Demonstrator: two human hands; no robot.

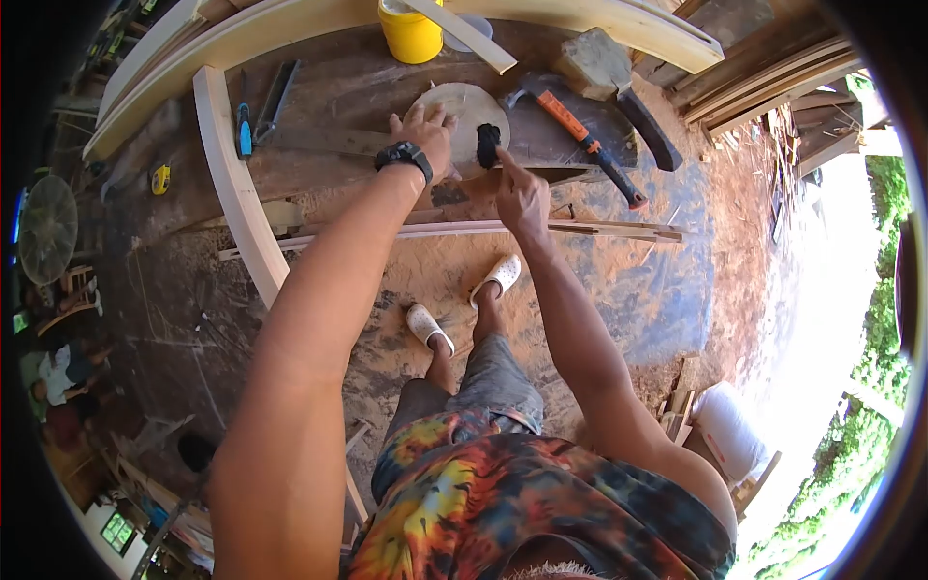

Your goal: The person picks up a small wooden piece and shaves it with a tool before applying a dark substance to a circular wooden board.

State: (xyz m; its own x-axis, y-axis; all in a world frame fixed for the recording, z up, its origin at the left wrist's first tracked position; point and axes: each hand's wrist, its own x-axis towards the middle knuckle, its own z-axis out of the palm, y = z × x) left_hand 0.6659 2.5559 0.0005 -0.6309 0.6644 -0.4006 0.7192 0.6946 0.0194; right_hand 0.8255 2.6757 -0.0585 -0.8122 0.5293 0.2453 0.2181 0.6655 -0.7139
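Observation:
A pale round wooden disc (454,101) lies on the dark workbench. My left hand (425,132), with a black watch at the wrist, rests on the disc's left part, fingers spread. At the disc's right edge is a small dark, soft-looking piece (489,143); its kind is not clear. The index fingertip of my right hand (524,196) reaches to that piece, the other fingers curled in. Whatever those curled fingers may hold is hidden. Just right of the disc lies a hammer (565,121) with an orange and black handle.
A yellow bucket (411,34) stands behind the disc. A mallet (594,63) with a dark handle lies far right. A blue-handled screwdriver (244,130), a tape measure (160,179) and a long curved board (232,184) are to the left. Thin strips (619,230) cross before the bench.

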